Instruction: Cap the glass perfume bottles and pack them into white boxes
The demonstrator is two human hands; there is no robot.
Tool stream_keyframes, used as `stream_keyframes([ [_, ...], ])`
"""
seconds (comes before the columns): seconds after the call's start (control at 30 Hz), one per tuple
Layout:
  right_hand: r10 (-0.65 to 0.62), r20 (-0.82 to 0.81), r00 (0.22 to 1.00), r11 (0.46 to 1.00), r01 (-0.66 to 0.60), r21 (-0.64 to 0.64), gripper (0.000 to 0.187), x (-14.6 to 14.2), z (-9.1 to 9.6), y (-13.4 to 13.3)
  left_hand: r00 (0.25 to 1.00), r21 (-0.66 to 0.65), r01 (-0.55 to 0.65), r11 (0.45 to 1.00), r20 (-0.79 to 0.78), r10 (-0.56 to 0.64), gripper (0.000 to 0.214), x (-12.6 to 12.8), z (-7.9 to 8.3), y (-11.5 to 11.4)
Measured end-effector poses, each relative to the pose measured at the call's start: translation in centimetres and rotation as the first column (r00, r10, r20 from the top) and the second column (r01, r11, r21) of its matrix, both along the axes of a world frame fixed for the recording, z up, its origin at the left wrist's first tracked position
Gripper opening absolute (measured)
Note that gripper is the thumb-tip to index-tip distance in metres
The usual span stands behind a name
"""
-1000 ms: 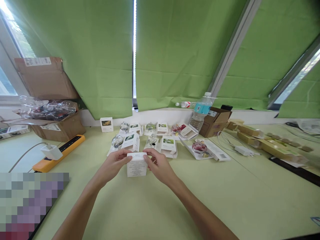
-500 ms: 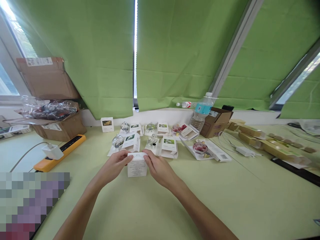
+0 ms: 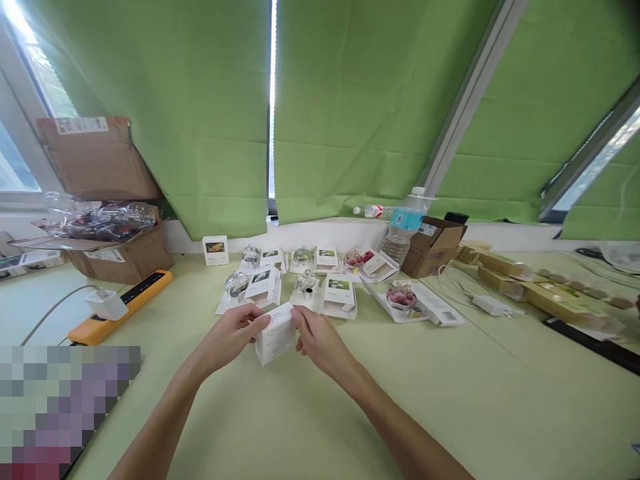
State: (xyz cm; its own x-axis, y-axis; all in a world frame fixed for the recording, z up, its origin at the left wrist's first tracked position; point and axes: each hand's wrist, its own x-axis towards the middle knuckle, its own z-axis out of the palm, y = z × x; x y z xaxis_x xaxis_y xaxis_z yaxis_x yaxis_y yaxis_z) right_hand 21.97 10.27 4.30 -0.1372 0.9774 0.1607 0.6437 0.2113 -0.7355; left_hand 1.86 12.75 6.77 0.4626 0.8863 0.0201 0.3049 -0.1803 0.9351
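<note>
Between my hands is a small white box (image 3: 277, 338) with printed text on its side and top, turned at an angle just above or on the table. My left hand (image 3: 236, 333) pinches its upper left edge. At the upper right corner, my right hand (image 3: 320, 340) grips it with thumb and fingers. Beyond it lie opened white boxes, each with a round clear glass bottle, such as the bottle (image 3: 237, 283) on the left and a second bottle (image 3: 306, 283) in the middle. One pink-filled bottle (image 3: 401, 297) rests on an unfolded carton to the right.
A closed white box (image 3: 215, 251) stands at the back left. Further left are an orange power strip (image 3: 145, 288) and a cardboard box (image 3: 120, 257) of plastic packaging. A large water bottle (image 3: 403, 227), a charger (image 3: 493, 305) and yellow cartons (image 3: 560, 300) occupy the right.
The white box has turned in my hands, its right side swinging up and its front tilting. My hands have shifted slightly with it.
</note>
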Motion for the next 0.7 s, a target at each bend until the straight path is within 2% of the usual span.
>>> stream_keyframes([
  [0.07, 0.059, -0.144, 0.988, 0.994, -0.071, -0.081, 0.053, -0.1, -0.2, 0.1, 1.0, 0.008, -0.007, 1.0, -0.016, 0.007, 0.041, 0.1, -0.1, -0.1],
  [0.17, 0.15, -0.242, 0.958, 0.979, -0.178, -0.096, 0.048, -0.2, 0.2, -0.3, 0.998, 0.012, -0.039, 0.999, -0.048, 0.04, 0.047, 0.3, -0.4, -0.2],
  [0.23, 0.227, -0.234, 0.945, 0.962, -0.255, -0.096, 0.059, -0.3, 0.7, -0.7, 0.998, -0.003, -0.044, 0.999, -0.054, 0.044, 0.05, 0.3, -0.5, -0.3],
  [0.3, 0.271, -0.211, 0.939, 0.947, -0.3, -0.117, 0.078, -0.5, 1.1, -1.2, 0.999, -0.016, -0.019, 1.0, -0.038, 0.019, 0.052, 0.4, -0.6, -0.4],
  [0.4, 0.232, -0.154, 0.96, 0.96, -0.252, -0.123, 0.091, -1.1, 1.1, -1.6, 0.999, -0.043, 0.026, 0.999, -0.018, -0.027, 0.054, 0.7, -0.6, -0.7],
  [0.53, 0.187, -0.059, 0.981, 0.978, -0.191, -0.083, 0.082, -1.6, 0.4, -1.7, 1.0, -0.07, 0.018, 0.997, 0.004, -0.018, 0.058, 0.9, -0.4, -0.9],
  [0.7, 0.228, 0.065, 0.972, 0.969, -0.219, -0.118, 0.072, -1.0, 0.3, -1.6, 1.0, -0.024, -0.015, 1.0, -0.004, 0.015, 0.058, 0.5, -0.1, -0.9],
])
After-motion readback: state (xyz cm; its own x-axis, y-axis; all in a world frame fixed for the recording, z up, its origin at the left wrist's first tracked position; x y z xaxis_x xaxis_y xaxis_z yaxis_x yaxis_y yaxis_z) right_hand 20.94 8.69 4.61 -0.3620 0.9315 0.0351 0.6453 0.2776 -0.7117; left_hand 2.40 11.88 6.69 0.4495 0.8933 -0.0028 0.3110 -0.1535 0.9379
